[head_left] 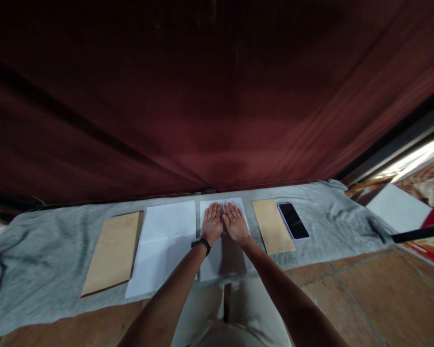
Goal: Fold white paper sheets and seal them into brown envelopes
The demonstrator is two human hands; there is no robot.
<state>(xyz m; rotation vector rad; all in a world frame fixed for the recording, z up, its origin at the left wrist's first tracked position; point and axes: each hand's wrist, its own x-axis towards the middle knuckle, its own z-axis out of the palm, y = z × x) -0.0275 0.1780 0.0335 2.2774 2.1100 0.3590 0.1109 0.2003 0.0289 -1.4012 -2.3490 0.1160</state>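
Both hands lie flat, side by side, on the upper part of a white paper sheet (210, 267). My left hand (212, 222), with a dark band on its wrist, has its fingers stretched out and holds nothing. Palm down as well, my right hand (236, 222) has its thumb close to the left hand. To the left are white papers (169, 226) with a crease across them, then a stack of brown envelopes (112, 250). A single brown envelope (274, 226) rests to the right, beside a phone (293, 220) with a dark screen.
Everything lies on a wrinkled grey cloth (332, 219). A dark red curtain-like sheet (224, 120) rises behind it. Tiled floor (379, 294) shows in front. At the far right are a white panel (398, 207) and a dark bar (421, 233).
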